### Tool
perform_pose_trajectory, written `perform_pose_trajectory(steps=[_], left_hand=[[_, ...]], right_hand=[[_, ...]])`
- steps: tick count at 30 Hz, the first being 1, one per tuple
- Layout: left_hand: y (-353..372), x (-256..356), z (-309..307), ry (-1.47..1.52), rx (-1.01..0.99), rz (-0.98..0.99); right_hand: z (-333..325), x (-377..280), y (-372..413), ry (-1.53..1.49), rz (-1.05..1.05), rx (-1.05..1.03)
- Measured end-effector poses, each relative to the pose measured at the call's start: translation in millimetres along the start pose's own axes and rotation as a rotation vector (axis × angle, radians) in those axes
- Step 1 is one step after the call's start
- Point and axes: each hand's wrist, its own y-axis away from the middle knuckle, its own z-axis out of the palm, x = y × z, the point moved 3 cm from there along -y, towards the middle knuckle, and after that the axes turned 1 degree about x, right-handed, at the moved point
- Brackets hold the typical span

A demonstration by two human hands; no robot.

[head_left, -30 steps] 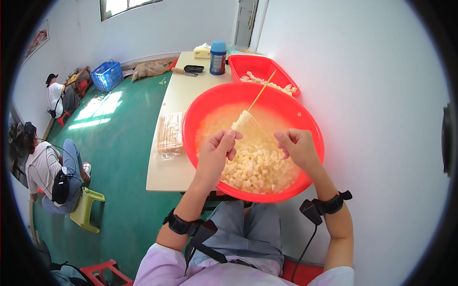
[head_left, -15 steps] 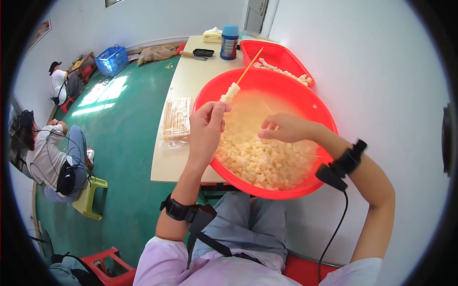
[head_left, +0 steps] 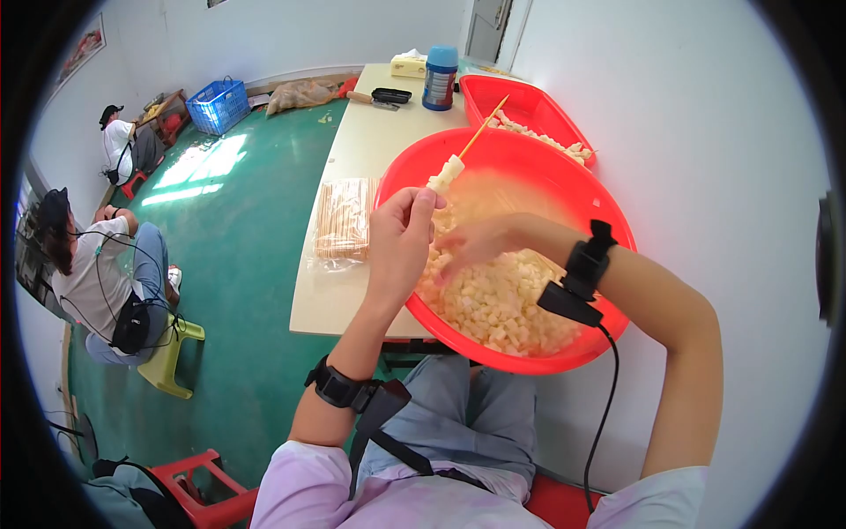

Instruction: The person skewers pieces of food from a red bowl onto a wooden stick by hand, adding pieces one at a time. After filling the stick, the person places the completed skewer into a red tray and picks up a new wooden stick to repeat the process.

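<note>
My left hand [head_left: 403, 234] pinches a wooden skewer [head_left: 484, 129] that slants up to the right, with pale cubes [head_left: 447, 174] threaded on its lower part. Below and beside it is a large red basin [head_left: 564, 360] of cloudy liquid and many pale cubes [head_left: 493, 304]. My right hand [head_left: 471, 247] reaches into the basin's left side, its fingers low among the cubes and partly blurred; whether they hold a cube cannot be made out. A clear packet of skewers [head_left: 344, 220] lies on the table left of the basin.
On the table [head_left: 352, 295] stand a blue-capped bottle [head_left: 440, 79], a tissue box [head_left: 409, 64] and a knife [head_left: 374, 101]. A red tray [head_left: 529, 110] with pale skewered pieces is behind the basin. Two people [head_left: 97, 273] sit at the left. A blue crate [head_left: 218, 108] is on the floor.
My right hand has moved left and down to the cubes in the basin. My left hand still holds the skewer. The whole view has shifted slightly.
</note>
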Motion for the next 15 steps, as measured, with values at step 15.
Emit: perform_pose_trajectory(steps=[15], left_hand=[[3.6, 0.1, 1.7, -0.041, -0.032, -0.004]], right_hand=[[56.2, 17.3, 116.5, 0.140, -0.050, 0.303]])
